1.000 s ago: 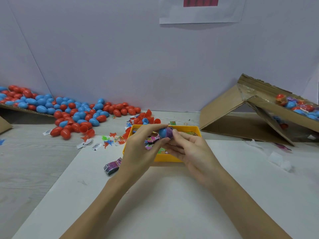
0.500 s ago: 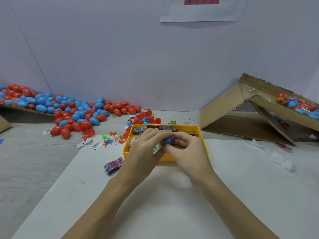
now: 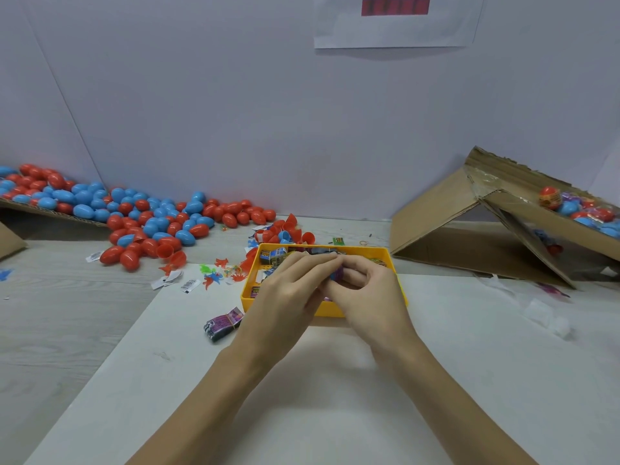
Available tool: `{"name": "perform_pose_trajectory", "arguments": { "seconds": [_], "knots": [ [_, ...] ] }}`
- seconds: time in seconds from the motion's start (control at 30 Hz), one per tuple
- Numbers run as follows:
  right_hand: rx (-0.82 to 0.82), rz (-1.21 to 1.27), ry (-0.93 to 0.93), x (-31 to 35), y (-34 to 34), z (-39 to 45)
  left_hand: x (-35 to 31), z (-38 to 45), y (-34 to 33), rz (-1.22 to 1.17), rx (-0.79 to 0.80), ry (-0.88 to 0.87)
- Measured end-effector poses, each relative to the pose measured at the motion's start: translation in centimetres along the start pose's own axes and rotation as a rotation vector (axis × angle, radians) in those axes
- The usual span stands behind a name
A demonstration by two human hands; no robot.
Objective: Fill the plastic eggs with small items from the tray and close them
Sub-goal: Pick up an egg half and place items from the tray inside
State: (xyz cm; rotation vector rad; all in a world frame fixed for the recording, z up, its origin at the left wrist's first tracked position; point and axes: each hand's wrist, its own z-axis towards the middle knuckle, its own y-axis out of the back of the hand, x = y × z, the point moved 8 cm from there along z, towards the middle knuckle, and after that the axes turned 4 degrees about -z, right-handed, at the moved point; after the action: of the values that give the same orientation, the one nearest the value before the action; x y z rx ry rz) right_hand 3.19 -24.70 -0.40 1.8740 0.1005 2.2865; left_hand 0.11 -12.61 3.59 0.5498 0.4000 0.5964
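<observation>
Both hands meet over the near half of the yellow plastic tray [image 3: 385, 255], fingers curled inward. Left hand [image 3: 288, 290] and right hand [image 3: 370, 293] together clasp a small blue plastic egg [image 3: 336, 274] with something purple showing at it; only a sliver of the egg shows between the fingertips, so whether its halves are joined cannot be told. Forearms reach in from the bottom edge across a white sheet of paper [image 3: 335, 414] lying on the pale wood-grain table [image 3: 50, 330].

Just left of the left wrist, a purple wrapped packet [image 3: 221, 325] lies on the sheet. Inside the tray sit small printed packets [image 3: 273, 256], mostly covered by the hands. Left of the tray lie tiny coloured plastic figures [image 3: 214, 273] and white barcode slips [image 3: 189, 285]. Behind the tray are loose red egg halves [image 3: 288, 231].

Farther left, a heap of red and blue plastic eggs [image 3: 134, 213] spills from a cardboard ramp [image 3: 50, 212] onto the table. At far right a brown cardboard box [image 3: 436, 209] stands tilted, with more eggs [image 3: 577, 209] on its sloping flap. On the pale wall hangs a white paper sheet with a red strip [image 3: 396, 21].
</observation>
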Motion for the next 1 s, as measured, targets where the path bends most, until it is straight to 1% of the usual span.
{"name": "perform_pose_trajectory", "arguments": {
  "seconds": [0.07,0.13,0.2,0.3,0.37,0.4,0.53,0.57,0.63,0.73,0.83,0.93,1.0],
  "knots": [
    [0.018,0.035,-0.005,0.0,-0.1,0.2,0.6,0.1,0.1,-0.052,-0.012,0.114],
    [0.048,0.083,-0.014,-0.2,0.0,0.5,1.8,0.0,0.6,-0.177,-0.064,0.274],
    [0.102,0.103,-0.001,-0.1,0.0,0.6,3.0,-0.3,0.8,-0.35,-0.1,0.443],
    [0.176,0.094,0.045,0.4,-0.4,0.4,4.6,-1.0,-0.1,-0.695,-0.104,0.715],
    [0.209,0.063,0.08,0.6,-0.8,0.2,4.8,-1.4,-0.9,-0.87,-0.1,0.824],
    [0.224,0.041,0.096,0.7,-1.0,0.1,4.9,-1.5,-1.2,-0.904,-0.095,0.845],
    [0.274,-0.024,0.113,0.8,-1.2,0.0,5.5,-1.7,-0.9,-0.895,-0.132,0.841],
    [0.256,-0.01,0.099,0.8,-1.0,0.1,5.7,-1.7,-0.7,-0.891,-0.138,0.837],
    [0.168,0.038,0.072,0.8,-0.3,0.4,5.9,-1.7,-0.6,-0.883,-0.124,0.822],
    [0.056,0.044,0.084,0.9,0.5,0.6,5.7,-1.8,-0.8,-0.906,-0.087,0.809],
    [0.026,0.049,0.09,0.7,0.9,0.7,5.7,-1.9,-1.2,-0.946,-0.078,0.821],
    [0.034,0.116,0.066,0.5,1.1,0.7,5.9,-2.1,-1.5,-1.019,-0.123,0.85],
    [0.033,0.108,0.067,0.4,1.0,0.7,5.9,-2.3,-1.6,-1.018,-0.139,0.853]
  ]
}}
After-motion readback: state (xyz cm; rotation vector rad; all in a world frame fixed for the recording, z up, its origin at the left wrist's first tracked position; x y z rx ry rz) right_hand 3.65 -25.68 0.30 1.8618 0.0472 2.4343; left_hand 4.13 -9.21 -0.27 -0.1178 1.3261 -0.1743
